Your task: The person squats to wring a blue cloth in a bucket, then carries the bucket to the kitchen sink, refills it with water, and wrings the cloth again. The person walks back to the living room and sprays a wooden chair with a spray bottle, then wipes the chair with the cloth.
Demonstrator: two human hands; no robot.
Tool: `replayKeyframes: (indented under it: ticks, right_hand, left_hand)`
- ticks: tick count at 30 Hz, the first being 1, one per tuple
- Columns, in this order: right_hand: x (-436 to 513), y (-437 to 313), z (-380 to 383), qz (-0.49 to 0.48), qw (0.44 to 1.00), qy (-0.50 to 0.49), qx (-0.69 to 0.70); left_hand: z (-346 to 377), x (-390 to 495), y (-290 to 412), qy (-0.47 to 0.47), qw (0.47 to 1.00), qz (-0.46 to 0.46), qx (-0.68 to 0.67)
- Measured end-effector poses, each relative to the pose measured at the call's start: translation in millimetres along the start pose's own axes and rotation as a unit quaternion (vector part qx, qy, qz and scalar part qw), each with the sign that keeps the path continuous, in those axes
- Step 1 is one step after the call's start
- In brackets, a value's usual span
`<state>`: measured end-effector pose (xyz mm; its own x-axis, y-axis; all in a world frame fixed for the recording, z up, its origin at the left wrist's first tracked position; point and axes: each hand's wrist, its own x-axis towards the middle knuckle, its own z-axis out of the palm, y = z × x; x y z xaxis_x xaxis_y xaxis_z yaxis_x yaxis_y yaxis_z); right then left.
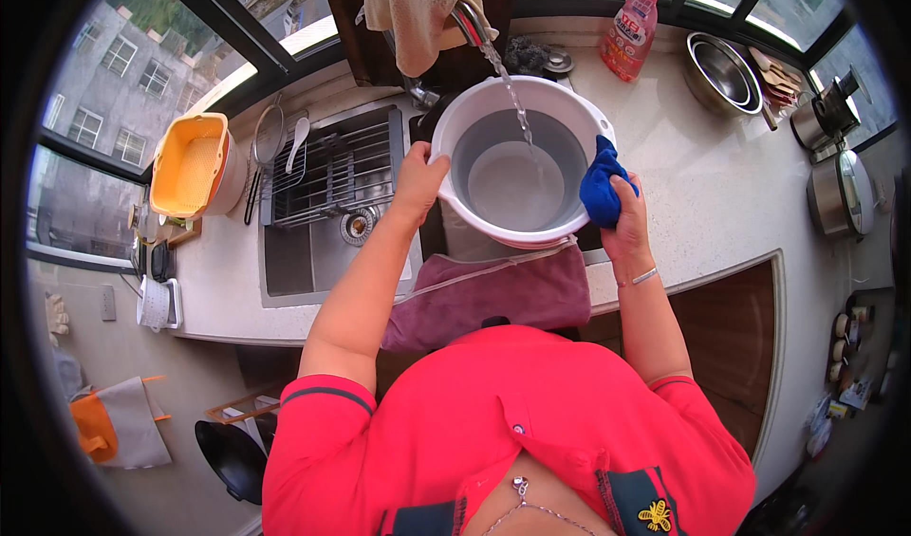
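My left hand [421,180] grips the left rim of a round white plastic basin [466,212]. A bunched blue cloth [602,187] is in my right hand [628,216], at the basin's right rim. Water [514,98] streams from the metal faucet [466,22] into the basin, which holds some water. Over the faucet hangs a cream waffle cloth [413,16]. A mauve towel [491,298] drapes over the counter edge just below the basin, partly touching it.
Left of the basin, a steel sink [288,265] carries a metal drying rack [331,173]. An orange basket [191,162] stands farther left. A pink pump bottle [629,34], steel bowls [722,73] and a rice cooker [840,194] stand on the right counter.
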<state>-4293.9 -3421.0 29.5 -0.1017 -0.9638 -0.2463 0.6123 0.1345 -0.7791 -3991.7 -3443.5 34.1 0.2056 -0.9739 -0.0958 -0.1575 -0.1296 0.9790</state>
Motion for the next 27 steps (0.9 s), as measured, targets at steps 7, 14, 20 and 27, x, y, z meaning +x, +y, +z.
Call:
replayKeyframes:
  ticks: [7, 14, 20, 27]
  right_hand:
    - [-5.2, -7.2, -15.1, -0.031, 0.994, -0.075, -0.079]
    - [25.4, 5.6, -16.6, 0.015, 0.998, 0.027, -0.059]
    - [7.2, 16.1, -12.6, 0.019, 0.997, -0.039, -0.065]
    - [15.6, -1.0, -23.1, 0.035, 0.997, 0.033, -0.056]
  left_hand:
    - [1.0, -49.6, -10.5, 0.04, 0.996, -0.074, -0.034]
    - [13.8, -5.3, 18.6, 0.031, 0.999, -0.022, 0.031]
    - [-16.0, -45.3, 4.2, 0.045, 0.994, -0.096, -0.028]
    - [10.1, -37.7, 12.9, 0.007, 0.994, -0.042, -0.103]
